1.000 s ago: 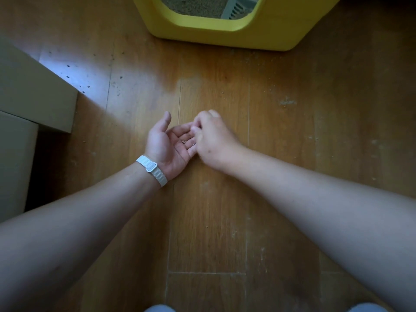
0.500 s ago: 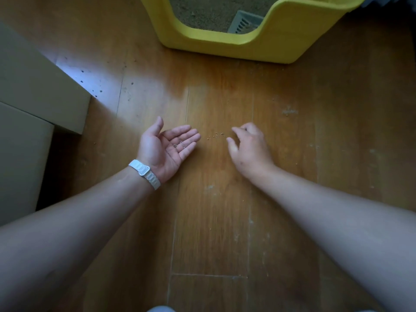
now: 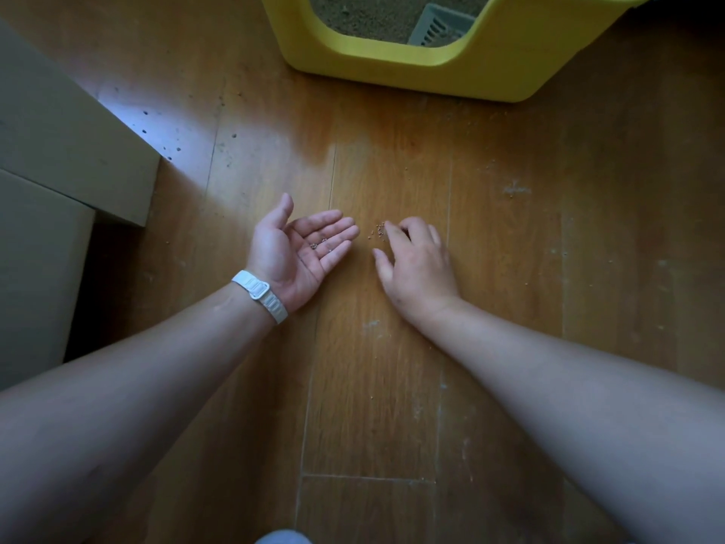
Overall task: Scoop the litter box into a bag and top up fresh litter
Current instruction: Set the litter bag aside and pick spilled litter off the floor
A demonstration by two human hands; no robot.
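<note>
A yellow litter box stands at the top of the view, with sandy litter and a grey slotted scoop inside. My left hand lies palm up on the wooden floor, fingers straight, with a few litter grains on the fingers. My right hand is palm down just right of it, fingers bent toward the floor. Its forefinger touches a small cluster of spilled grains lying between the two hands.
Cardboard boxes stand along the left edge. More loose grains dot the bright patch of floor beside them. White scuffs mark the planks to the right.
My right hand left the left palm, moved right to the floor, then drew back left, gathering the scattered grains into a cluster. The view shifted up toward the litter box.
</note>
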